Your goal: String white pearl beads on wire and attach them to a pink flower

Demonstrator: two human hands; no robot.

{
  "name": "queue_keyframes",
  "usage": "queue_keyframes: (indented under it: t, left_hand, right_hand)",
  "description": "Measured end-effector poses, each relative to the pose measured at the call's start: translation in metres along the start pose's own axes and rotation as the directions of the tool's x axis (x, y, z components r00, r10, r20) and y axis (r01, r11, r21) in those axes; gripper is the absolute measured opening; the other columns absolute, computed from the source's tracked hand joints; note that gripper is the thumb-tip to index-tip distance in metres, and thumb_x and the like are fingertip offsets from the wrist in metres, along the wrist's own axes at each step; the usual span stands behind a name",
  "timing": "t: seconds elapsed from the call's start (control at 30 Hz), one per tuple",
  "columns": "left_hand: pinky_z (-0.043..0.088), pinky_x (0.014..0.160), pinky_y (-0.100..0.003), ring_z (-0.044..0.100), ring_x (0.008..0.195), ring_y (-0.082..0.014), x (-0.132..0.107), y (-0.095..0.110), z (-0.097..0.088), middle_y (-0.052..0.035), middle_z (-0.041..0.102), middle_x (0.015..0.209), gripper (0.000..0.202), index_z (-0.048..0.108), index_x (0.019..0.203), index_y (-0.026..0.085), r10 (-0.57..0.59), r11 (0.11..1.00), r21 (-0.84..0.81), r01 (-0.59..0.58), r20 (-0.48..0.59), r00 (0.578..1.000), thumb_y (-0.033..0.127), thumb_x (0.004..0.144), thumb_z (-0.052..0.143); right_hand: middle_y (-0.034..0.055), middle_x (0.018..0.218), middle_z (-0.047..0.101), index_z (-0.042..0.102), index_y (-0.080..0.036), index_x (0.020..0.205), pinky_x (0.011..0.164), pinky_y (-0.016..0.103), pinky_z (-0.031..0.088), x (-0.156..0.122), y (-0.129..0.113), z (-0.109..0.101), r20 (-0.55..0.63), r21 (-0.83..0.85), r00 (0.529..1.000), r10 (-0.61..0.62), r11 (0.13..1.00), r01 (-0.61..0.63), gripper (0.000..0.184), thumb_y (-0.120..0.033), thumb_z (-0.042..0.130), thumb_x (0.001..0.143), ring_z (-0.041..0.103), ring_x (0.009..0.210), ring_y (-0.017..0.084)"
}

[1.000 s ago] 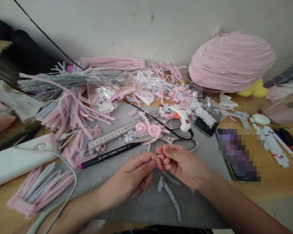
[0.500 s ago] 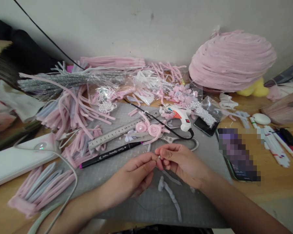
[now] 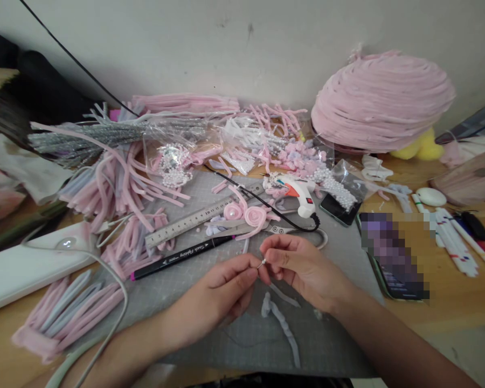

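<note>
Above the grey cutting mat [image 3: 339, 334], my left hand [image 3: 222, 288] pinches a thin wire-like strand [image 3: 260, 265] between thumb and forefinger. At the strand's other end, the thumb and forefinger of my right hand [image 3: 307, 267] close on a small white pearl bead [image 3: 263, 261]. The fingertips of both hands almost meet. Under them on the mat lies a bent grey-blue fuzzy stem [image 3: 282, 326]. A faint thin thread [image 3: 246, 345] trails over the mat below my left hand. Just beyond the hands are pink fuzzy spirals [image 3: 255, 216], one with a pearl at its centre.
Scissors [image 3: 281, 230], a metal ruler [image 3: 189, 221], a black marker [image 3: 181, 258] and a white glue gun [image 3: 301, 195] with a black cord lie ahead. Piles of pink stems [image 3: 101, 188] stand left, near a white device [image 3: 36, 264]. A phone [image 3: 394, 258] lies right.
My right hand has shifted slightly up and away from the left fingertips, so more of the strand shows beside the bead. My left hand has hardly moved.
</note>
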State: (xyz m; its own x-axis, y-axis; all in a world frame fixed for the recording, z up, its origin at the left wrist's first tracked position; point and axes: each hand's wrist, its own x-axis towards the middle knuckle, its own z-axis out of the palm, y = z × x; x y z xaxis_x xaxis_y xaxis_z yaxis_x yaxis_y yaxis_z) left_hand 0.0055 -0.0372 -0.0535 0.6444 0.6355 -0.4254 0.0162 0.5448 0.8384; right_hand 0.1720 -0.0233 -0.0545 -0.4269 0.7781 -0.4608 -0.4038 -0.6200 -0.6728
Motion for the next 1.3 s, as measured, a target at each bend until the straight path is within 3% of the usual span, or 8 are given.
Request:
queue_keyframes:
  t: [0.17,0.3,0.4,0.53,0.8,1.3]
  left_hand:
    - [0.017,0.033,-0.013,0.023,0.036,-0.0029,0.001,0.0,-0.001,0.0107,0.034,0.045,0.026,0.047,0.081,0.017,-0.024,1.0,-0.012,0.023,-0.011,1.0,0.042,0.086,0.042]
    - [0.017,0.032,-0.014,0.023,0.035,-0.0031,0.002,-0.001,0.0,0.0107,0.034,0.044,0.027,0.047,0.08,0.017,-0.018,1.0,-0.024,0.017,-0.01,1.0,0.044,0.084,0.043]
    - [0.017,0.032,-0.013,0.023,0.035,-0.0031,0.002,-0.002,-0.001,0.0107,0.035,0.044,0.027,0.047,0.081,0.017,-0.025,0.999,-0.033,0.024,-0.012,1.0,0.044,0.084,0.043]
    - [0.017,0.032,-0.013,0.023,0.034,-0.0031,0.001,-0.003,-0.002,0.0107,0.034,0.043,0.025,0.049,0.081,0.017,-0.011,0.999,-0.036,0.01,-0.014,1.0,0.041,0.086,0.041]
    - [0.017,0.031,-0.013,0.021,0.034,-0.0033,0.001,0.0,0.0,0.0105,0.033,0.042,0.025,0.048,0.079,0.018,-0.016,0.998,-0.063,0.015,-0.025,1.0,0.04,0.086,0.04]
    - [0.017,0.031,-0.013,0.023,0.033,-0.0032,0.001,-0.004,-0.002,0.0101,0.034,0.043,0.025,0.049,0.079,0.018,0.012,0.999,-0.053,-0.013,-0.021,1.0,0.04,0.086,0.039]
  right_hand:
    - [0.001,0.066,0.06,0.066,-0.009,0.079,0.052,0.014,0.042,0.0,-0.003,0.002,-0.121,0.137,0.993,-0.002,0.99,0.019,0.014,-0.019,0.058,0.076,0.053,0.053,0.004]
    - [0.0019,0.067,0.062,0.063,-0.01,0.088,0.049,0.015,0.041,-0.001,-0.005,0.001,-0.07,0.162,0.997,0.02,0.987,-0.008,0.016,-0.01,0.054,0.075,0.052,0.051,0.004]
    - [0.0026,0.068,0.063,0.062,-0.012,0.081,0.048,0.014,0.04,0.0,-0.003,-0.002,-0.045,0.16,0.999,-0.004,0.987,0.012,0.007,-0.012,0.055,0.078,0.05,0.049,0.004]
    - [0.0039,0.07,0.064,0.064,-0.009,0.072,0.046,0.012,0.038,0.002,0.001,-0.004,0.008,0.127,1.0,-0.006,0.992,0.005,0.018,-0.021,0.055,0.082,0.046,0.048,0.002]
    - [-0.002,0.059,0.058,0.067,-0.009,0.068,0.044,0.009,0.036,0.002,0.002,-0.002,0.012,0.201,1.0,0.029,0.979,-0.031,0.013,-0.02,0.074,0.065,0.044,0.046,0.0]
    - [-0.0004,0.061,0.059,0.07,-0.012,0.074,0.047,0.013,0.036,0.0,0.005,0.0,0.023,0.107,0.999,0.036,0.994,-0.039,0.016,-0.026,0.073,0.067,0.043,0.048,0.0]
